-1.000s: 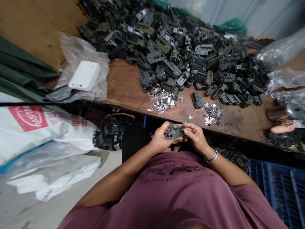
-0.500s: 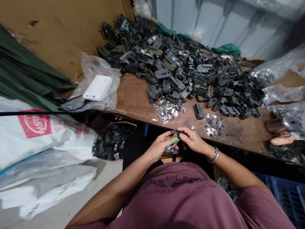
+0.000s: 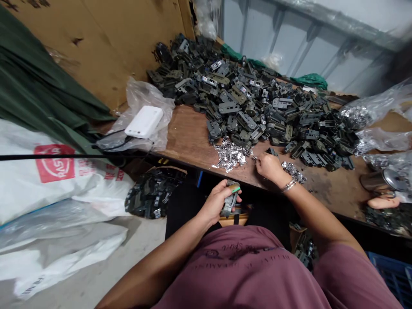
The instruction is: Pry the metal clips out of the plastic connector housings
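My left hand [image 3: 215, 199] is wrapped around a grey moulded plastic part [image 3: 229, 205], held over my lap below the table edge. A yellow and green strip [image 3: 236, 189] shows at my thumb; whether it is on the thumb or the part is unclear. Over the table, my right hand [image 3: 269, 166] has its fingers bent and pinched together, and what is between them is too small to make out. It is between a pile of small shiny metal pieces [image 3: 230, 153] and a smaller pile of them [image 3: 294, 172]. Behind it, a single grey part [image 3: 272, 151] is partly hidden.
A large heap of similar grey parts [image 3: 247, 103] covers the back of the wooden table [image 3: 186, 128]. A white box-shaped device [image 3: 144, 122] lies on clear plastic at the left. A metal can [image 3: 380, 180] stands at the right, with another person's fingers [image 3: 384, 201] beside it.
My right hand has left the grey part and moved forward and right onto the table by the metal pieces. My left hand keeps its hold on the part. The camera view has shifted slightly.
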Tool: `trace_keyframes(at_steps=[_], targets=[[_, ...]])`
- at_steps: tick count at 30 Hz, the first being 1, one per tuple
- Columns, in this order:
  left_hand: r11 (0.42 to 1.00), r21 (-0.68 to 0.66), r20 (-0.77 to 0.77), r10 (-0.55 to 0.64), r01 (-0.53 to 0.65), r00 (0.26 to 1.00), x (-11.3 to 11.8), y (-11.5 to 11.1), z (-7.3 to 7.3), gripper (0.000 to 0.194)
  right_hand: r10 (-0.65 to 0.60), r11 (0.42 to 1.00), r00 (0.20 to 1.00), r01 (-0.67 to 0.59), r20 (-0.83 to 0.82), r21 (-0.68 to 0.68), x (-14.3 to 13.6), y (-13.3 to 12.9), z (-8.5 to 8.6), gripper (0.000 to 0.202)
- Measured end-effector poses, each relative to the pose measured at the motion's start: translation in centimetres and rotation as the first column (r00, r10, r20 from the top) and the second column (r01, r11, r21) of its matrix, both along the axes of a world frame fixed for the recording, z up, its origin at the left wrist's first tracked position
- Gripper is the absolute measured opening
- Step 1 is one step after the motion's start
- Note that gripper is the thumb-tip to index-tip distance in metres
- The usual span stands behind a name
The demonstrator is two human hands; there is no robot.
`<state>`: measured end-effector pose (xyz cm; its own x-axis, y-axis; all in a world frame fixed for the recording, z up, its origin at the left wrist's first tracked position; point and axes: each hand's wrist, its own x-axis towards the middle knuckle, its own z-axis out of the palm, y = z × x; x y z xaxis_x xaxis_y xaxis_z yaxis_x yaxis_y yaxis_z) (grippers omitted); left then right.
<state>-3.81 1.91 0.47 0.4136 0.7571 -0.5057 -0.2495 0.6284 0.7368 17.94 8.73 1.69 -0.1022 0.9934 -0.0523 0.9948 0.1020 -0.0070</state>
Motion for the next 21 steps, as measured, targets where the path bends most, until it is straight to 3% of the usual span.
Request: trace_keyframes(at_steps=[3, 7, 9, 14, 18, 21], targets=[[1.0, 0.01, -0.013, 0.01, -0.01, 1.0, 0.2, 0.2, -0.1, 0.034, 0.033, 0.994, 0.959, -0.001, -0.283, 0.111, 0.0, -3.1, -0.4, 0.012], [0.996, 0.085, 0.038, 0.008, -0.011, 0.999, 1.2, 0.4, -0.1, 0.038, 0.115, 0.966, 0.746, 0.07, -0.656, 0.249, -1.4, -6.7, -1.4, 0.009], [0.992, 0.128, 0.049, 0.002, -0.008, 0.999, 1.8, 0.5, -0.4, 0.037, 0.148, 0.952, 0.695, 0.092, -0.704, 0.291, -2.2, -7.7, -1.9, 0.011], [0.991, 0.129, 0.027, 0.024, -0.027, 0.999, 2.8, 0.9, -1.1, 0.037, 0.191, 0.917, 0.708, 0.118, -0.68, 0.38, -2.9, -7.9, -2.6, 0.003], [0.989, 0.147, 0.021, 0.02, -0.023, 1.0, 3.0, 0.9, -1.6, 0.039, 0.175, 0.933, 0.57, 0.165, -0.803, 0.321, -2.8, -8.2, -2.8, 0.006], [0.98, 0.201, 0.01, 0.001, -0.003, 1.0, 2.9, 0.7, -2.0, 0.036, 0.254, 0.929, 0.611, 0.063, -0.75, 0.365, -2.9, -8.8, -2.4, 0.005]])
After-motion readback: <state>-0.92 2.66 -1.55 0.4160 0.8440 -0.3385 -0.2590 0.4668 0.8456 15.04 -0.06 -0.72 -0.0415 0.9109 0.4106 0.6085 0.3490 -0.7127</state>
